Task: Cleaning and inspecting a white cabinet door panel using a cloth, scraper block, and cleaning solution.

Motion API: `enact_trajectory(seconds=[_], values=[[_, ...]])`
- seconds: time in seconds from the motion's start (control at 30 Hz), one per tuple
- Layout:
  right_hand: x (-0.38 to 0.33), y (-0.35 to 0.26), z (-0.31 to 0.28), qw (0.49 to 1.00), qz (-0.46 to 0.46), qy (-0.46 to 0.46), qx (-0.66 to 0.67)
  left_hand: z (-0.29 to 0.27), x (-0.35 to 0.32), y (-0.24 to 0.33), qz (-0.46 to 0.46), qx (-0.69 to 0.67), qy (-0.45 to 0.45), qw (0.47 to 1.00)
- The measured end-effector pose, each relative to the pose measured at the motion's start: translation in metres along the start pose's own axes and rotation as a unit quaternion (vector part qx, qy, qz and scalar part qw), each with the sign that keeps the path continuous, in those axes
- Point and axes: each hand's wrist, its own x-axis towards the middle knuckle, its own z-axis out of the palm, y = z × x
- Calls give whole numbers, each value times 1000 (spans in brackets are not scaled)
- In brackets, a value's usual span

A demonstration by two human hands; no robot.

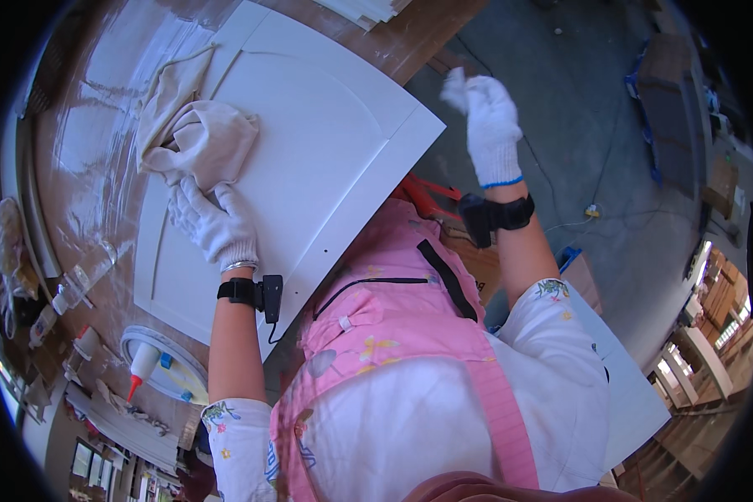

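A white cabinet-door-like panel (326, 125) with a raised border lies tilted across the table. On its left part sits a crumpled beige cloth (213, 138). My left hand (213, 222), in a white knit glove, rests flat on the panel with its fingers outstretched, their tips at the cloth's lower edge. My right hand (487, 113), gloved the same way, is raised beyond the panel's right corner, above the floor. Motion smears its fingertips, so whether they hold anything cannot be made out. Each wrist wears a black strap with a small device.
A brown table (84, 192) with shiny plastic film supports the panel. At the lower left, a white bottle with a red nozzle (142, 368) lies by a round white lid or tub (184, 360). Cables cross the grey floor (577, 117) at right, near stacked dark boards (665, 109).
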Motion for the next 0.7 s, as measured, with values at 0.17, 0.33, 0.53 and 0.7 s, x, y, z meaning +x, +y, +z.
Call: enact_trajectory(seconds=[0.17, 0.33, 0.53, 0.7], values=[[-32, -13, -8, 973, 68, -170, 138, -2, -2, -3, -7, 2, -13, 1000], [-48, -3, 2, 981, -17, -193, 32, -1, 0, -2, -6, 4, -13, 1000], [-68, 2, -22, 895, -313, -104, -301, -2, -1, 0, 0, -10, -3, 1000], [-88, 23, -7, 803, -348, -183, -448, 1, -1, -2, -4, 4, -6, 1000]])
